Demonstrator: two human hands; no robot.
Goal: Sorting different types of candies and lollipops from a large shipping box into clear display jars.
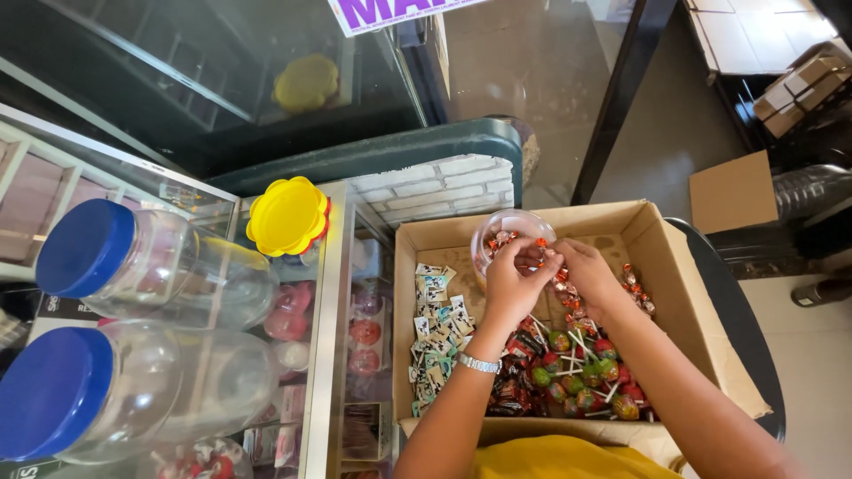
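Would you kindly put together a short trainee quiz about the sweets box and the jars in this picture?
1. True or false: both hands, left hand and right hand, meet over the cardboard box.
2. What colour are the lids of the two big jars lying on the glass counter?
3. Which sweets lie nearest the person? A) lollipops B) small paper-wrapped sweets C) biscuits

Key
1. True
2. Blue
3. A
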